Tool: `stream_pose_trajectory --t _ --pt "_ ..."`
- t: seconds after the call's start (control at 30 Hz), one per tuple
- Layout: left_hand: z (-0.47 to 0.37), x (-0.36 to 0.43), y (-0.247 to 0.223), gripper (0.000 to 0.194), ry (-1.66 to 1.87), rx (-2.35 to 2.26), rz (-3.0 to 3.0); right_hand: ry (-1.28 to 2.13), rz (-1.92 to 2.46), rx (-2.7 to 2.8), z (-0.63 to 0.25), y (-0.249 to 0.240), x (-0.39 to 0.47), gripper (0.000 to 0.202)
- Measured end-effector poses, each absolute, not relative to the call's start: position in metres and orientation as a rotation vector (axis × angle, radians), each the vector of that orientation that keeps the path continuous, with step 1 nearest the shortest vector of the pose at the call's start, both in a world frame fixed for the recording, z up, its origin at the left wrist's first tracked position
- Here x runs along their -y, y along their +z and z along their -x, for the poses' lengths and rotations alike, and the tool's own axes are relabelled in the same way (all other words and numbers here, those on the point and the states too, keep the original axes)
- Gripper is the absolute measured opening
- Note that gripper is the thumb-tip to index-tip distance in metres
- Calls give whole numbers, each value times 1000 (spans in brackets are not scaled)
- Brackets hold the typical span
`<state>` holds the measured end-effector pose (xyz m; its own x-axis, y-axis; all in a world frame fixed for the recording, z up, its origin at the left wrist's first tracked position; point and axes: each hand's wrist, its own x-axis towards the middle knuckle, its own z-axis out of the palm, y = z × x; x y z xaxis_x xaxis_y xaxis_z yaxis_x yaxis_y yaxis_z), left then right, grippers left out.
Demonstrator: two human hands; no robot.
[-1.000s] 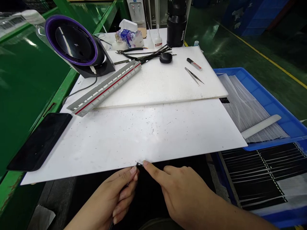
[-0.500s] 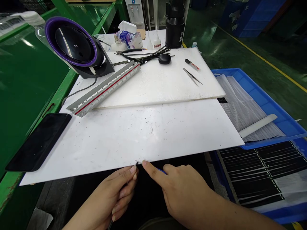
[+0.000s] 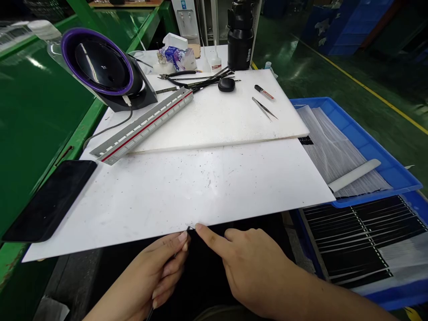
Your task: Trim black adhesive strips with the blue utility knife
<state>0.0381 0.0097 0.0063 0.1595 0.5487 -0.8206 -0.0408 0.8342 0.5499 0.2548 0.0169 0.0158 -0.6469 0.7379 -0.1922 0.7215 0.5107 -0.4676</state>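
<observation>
My left hand is closed, pinching a thin black strip between thumb and forefinger at the front edge of the white board. The strip's other end sticks out below the palm. Right beside that tip, my right hand has its index finger stretched forward, the fingertip meeting the board's edge. Its other fingers are curled under, and what they grip is hidden. Small dark scraps are scattered over the board in front of both hands.
A grey ruler-like rail lies across a white foam slab, with tweezers, a small marker-like tube and a black case nearby. A phone and a purple-rimmed fan are left. Blue trays stand right.
The whole view has shifted slightly left. Both hands keep nearly the same pose at the edge. A bit of blue under my right index finger no longer shows.
</observation>
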Motion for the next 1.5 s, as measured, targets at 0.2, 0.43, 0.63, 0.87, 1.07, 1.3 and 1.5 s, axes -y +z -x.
stream_pose_trajectory --t 0.2,0.43,0.63,0.87,1.07,1.3,1.5 --pt "-39 -10 8 59 460 -1376 -386 769 1329 2728 -253 12 -17 79" --pt "-39 -10 9 56 480 -1382 -346 901 1295 2702 -256 15 -19 75" --pt "-39 -12 12 58 478 -1355 -370 932 1305 2687 -256 15 -18 77" --pt "-41 -7 8 57 484 -1357 -385 952 1369 2765 -249 21 -17 84" --pt "-45 -4 8 59 499 -1381 -400 845 1408 2817 -241 16 -9 89" --pt "-57 1 8 55 605 -1446 -362 1006 1436 2764 -239 18 -7 90" --pt "-59 5 5 53 632 -1443 -327 1019 1391 2694 -241 16 -7 86"
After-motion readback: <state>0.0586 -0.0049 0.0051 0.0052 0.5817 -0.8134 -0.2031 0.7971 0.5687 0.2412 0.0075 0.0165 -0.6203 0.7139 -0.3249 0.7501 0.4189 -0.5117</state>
